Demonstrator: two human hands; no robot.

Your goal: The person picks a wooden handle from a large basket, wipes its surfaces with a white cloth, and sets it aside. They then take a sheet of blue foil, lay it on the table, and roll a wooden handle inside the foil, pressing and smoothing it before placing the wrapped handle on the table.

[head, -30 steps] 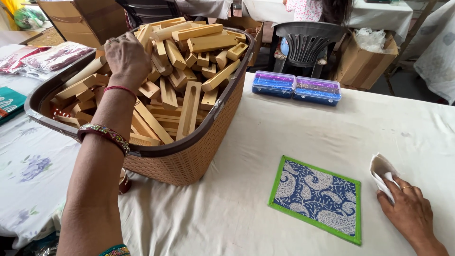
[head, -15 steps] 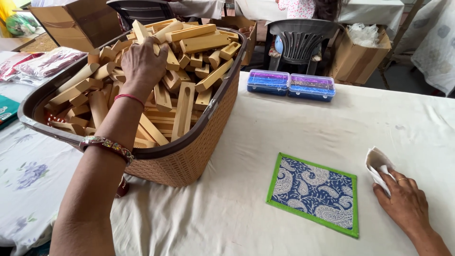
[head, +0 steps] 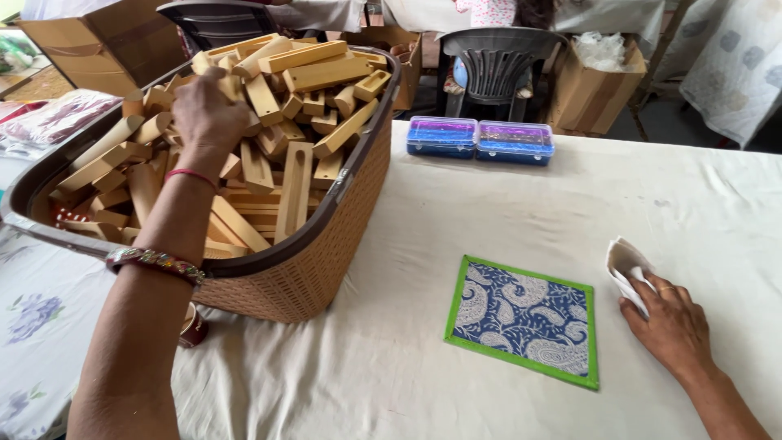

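I see my left hand in the upper left of the frame, reaching into a large woven tan basket with a dark brown rim. Its fingers are curled down into the heap of wooden blocks that fills the basket; they look closed around a block at the top of the pile, though the back of the hand hides which piece and how firmly it is gripped. A thin red thread circles that wrist, and a beaded bangle sits lower on the forearm. The blocks are pale wood, some long and slotted, some short, lying crosswise on each other.

My right hand rests at the lower right of the frame on the white tablecloth, fingers bent over a folded white cloth and pressing on its lower edge. Just to the left of it, apart from the hand, lies a blue paisley mat with a bright green border, flat on the table near the centre bottom.

Toward the upper middle, two small clear plastic boxes with blue and purple contents stand side by side, touching. Behind them are a grey plastic chair and cardboard cartons.
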